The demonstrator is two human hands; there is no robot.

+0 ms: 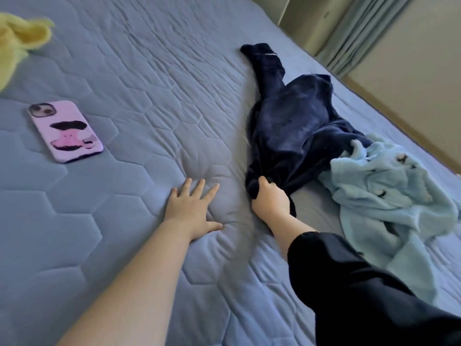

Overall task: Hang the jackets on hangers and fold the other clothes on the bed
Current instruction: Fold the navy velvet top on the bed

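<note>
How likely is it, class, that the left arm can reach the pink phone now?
Likely yes: the left grip rests flat on the quilt, holding nothing, and only bare quilt separates it from the phone.

Home bedroom: quilted bed (124, 71) w/ clothes, curtain (359, 28) nearby.

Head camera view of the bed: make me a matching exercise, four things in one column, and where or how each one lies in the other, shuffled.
1. phone
2. navy garment
3. light blue garment
4. left hand

A. gripped by the right hand
B. fingers spread flat on the bed
C. crumpled at the view's right
D. pink case, view's left

Pairs: 1-D, 2-A, 3-C, 4-B
</note>
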